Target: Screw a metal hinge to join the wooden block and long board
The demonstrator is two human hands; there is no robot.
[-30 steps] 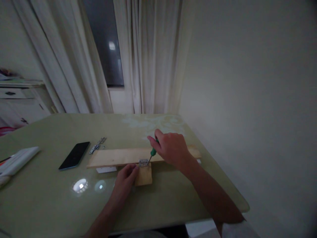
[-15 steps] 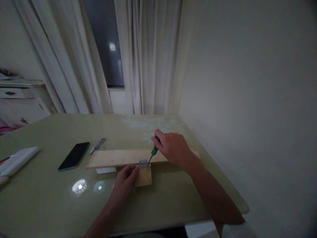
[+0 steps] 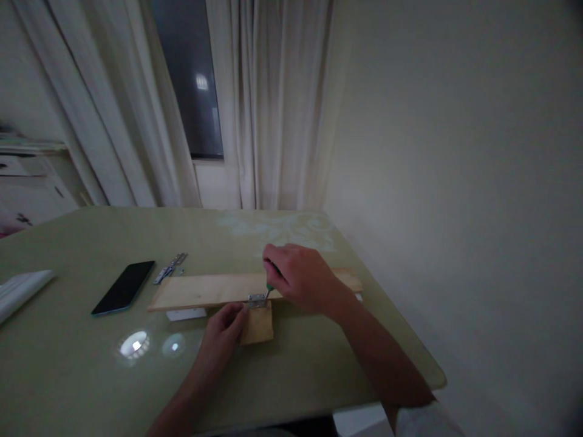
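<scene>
A metal hinge (image 3: 257, 300) spans the near edge of a long wooden board (image 3: 204, 290) and a small wooden block (image 3: 257, 326). My right hand (image 3: 298, 276) is closed around the green handle of a screwdriver (image 3: 269, 289), whose shaft slants down to the right end of the hinge. Most of the handle is hidden by the fingers. My left hand (image 3: 226, 325) pinches the left edge of the small block, close beside the hinge. White supports (image 3: 186, 314) show under the long board.
Several loose hinges (image 3: 170, 268) and small screws (image 3: 181, 271) lie behind the board's left end. A black phone (image 3: 124, 287) rests on the green table (image 3: 218, 388) to the left, with a white object (image 3: 25, 291) farther left. A wall (image 3: 455, 182) borders the table's right side.
The view has shifted slightly, so everything sits a little further left. My right hand has come lower and turned around the screwdriver, covering more of its handle. My left hand keeps its hold.
</scene>
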